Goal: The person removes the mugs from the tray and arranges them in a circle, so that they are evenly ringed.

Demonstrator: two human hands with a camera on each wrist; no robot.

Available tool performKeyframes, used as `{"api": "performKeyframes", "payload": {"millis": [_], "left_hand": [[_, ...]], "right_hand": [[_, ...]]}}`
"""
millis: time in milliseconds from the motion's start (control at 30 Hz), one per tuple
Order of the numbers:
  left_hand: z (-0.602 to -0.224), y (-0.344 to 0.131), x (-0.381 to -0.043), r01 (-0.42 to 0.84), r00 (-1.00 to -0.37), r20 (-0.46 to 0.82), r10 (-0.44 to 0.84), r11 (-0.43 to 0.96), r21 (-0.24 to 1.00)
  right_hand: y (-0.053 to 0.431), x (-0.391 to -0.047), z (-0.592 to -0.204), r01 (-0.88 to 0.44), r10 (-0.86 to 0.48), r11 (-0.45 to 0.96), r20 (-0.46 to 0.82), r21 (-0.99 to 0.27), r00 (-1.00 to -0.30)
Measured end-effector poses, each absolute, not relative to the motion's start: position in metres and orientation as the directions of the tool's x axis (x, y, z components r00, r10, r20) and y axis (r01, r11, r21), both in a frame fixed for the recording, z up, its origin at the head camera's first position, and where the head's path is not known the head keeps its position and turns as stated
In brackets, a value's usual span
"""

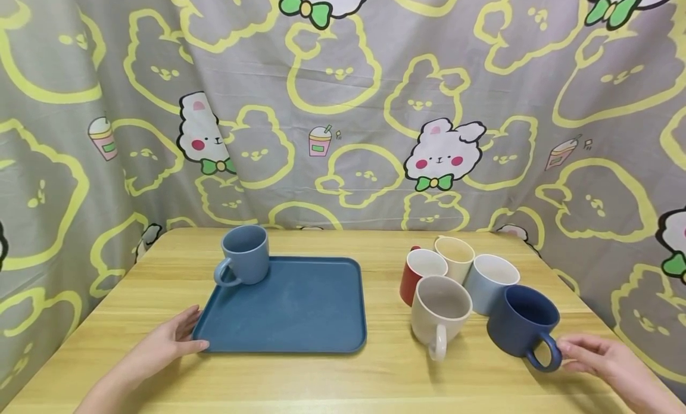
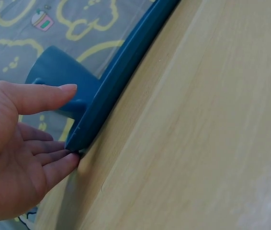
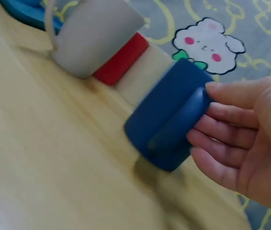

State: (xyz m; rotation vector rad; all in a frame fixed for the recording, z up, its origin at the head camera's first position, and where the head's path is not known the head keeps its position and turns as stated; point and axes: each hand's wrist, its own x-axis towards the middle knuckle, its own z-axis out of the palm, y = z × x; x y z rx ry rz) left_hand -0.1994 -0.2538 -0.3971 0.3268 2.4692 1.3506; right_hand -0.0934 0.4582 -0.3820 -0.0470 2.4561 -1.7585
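At the left of the table lies a blue rectangular tray (image 1: 300, 310), with a grey-blue mug (image 1: 248, 256) upright on its far left corner. My left hand (image 1: 174, 338) is at the tray's near left corner; in the left wrist view its fingertips touch the tray's edge and the thumb stands above it. On the right is a navy mug (image 1: 517, 321), its handle towards me. My right hand (image 3: 250, 139) reaches that handle with thumb and fingertips, fingers only slightly bent and not hooked through it.
Close by the navy mug stand a light grey mug (image 1: 440, 310), a red mug (image 1: 409, 277) with a white inside, a cream mug (image 1: 455, 256) and a light blue mug (image 1: 485, 286). A patterned curtain (image 1: 343, 128) hangs behind the wooden table (image 1: 268, 384).
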Motion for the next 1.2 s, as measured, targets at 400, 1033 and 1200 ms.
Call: {"api": "performKeyframes", "payload": {"millis": [400,1033,1200], "left_hand": [[-0.396,-0.255,-0.199,0.063,-0.928,-0.145,0.342,0.531,0.845],[-0.390,-0.252,-0.199,0.092,-0.928,-0.128,0.350,0.548,0.831],[-0.391,-0.252,-0.198,0.081,-0.928,-0.137,0.346,0.547,0.833]], "right_hand": [[0.442,-0.117,-0.321,-0.185,-0.064,0.526,0.178,-0.830,-0.982],[0.301,-0.197,-0.236,-0.375,-0.301,0.473,0.253,-0.797,-0.919],[0.258,-0.220,-0.226,-0.335,-0.315,0.414,0.212,-0.846,-0.925]]}}
